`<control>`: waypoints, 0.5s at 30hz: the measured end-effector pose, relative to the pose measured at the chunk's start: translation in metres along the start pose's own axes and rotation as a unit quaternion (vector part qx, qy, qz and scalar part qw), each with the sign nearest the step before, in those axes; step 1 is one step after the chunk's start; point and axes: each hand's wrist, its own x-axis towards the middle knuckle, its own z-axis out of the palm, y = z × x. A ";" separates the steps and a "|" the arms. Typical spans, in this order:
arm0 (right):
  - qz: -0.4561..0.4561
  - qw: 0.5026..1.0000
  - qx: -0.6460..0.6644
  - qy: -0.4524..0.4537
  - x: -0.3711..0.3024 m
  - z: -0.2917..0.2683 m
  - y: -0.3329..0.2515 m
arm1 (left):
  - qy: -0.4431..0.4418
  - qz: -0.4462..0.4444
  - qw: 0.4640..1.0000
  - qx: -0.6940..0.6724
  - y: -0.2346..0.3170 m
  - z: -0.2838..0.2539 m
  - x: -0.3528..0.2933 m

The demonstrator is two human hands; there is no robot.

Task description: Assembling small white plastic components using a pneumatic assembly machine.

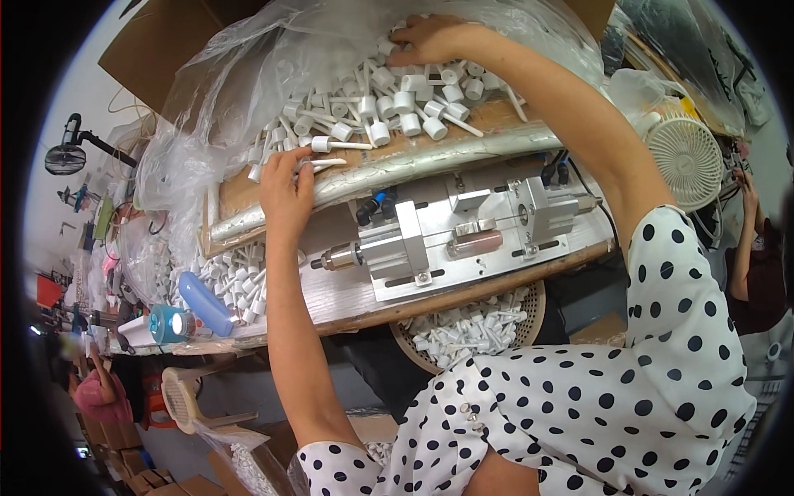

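A heap of white caps with thin stems (403,102), like applicator caps, lies on cardboard and clear plastic at the far side of the bench. My left hand (287,190) is at the near left edge of the heap, fingers closed around a white stemmed cap (329,162) whose stem points right. At the back of the heap my right hand (437,40) reaches in from the right. Its thumb and fingers are apart over the caps, and the fingertips are partly lost among them. Between my forearms stands a metal clamping fixture (389,238) with a pinkish cylinder (478,243) at its middle.
A wrapped rim (413,170) separates the heap from the fixture. Below the bench edge a round basket (538,318) holds more white pieces. A white fan (682,163) stands right; a blue case (207,303) and teal container (162,323) sit left. Other people work at both sides.
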 end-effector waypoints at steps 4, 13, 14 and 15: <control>-0.022 0.999 -0.043 -0.011 -0.023 -0.005 0.006 | -0.012 0.024 1.000 0.012 -0.005 0.000 0.003; -0.233 0.942 0.005 0.243 -0.103 0.012 0.011 | 0.005 0.098 0.989 0.107 0.006 -0.014 0.009; -0.250 0.949 0.024 0.189 -0.115 0.011 0.010 | 0.002 0.097 0.989 0.107 0.012 -0.017 0.011; -0.251 0.949 0.027 0.187 -0.122 0.015 0.009 | -0.013 0.092 0.991 0.099 0.019 -0.022 0.012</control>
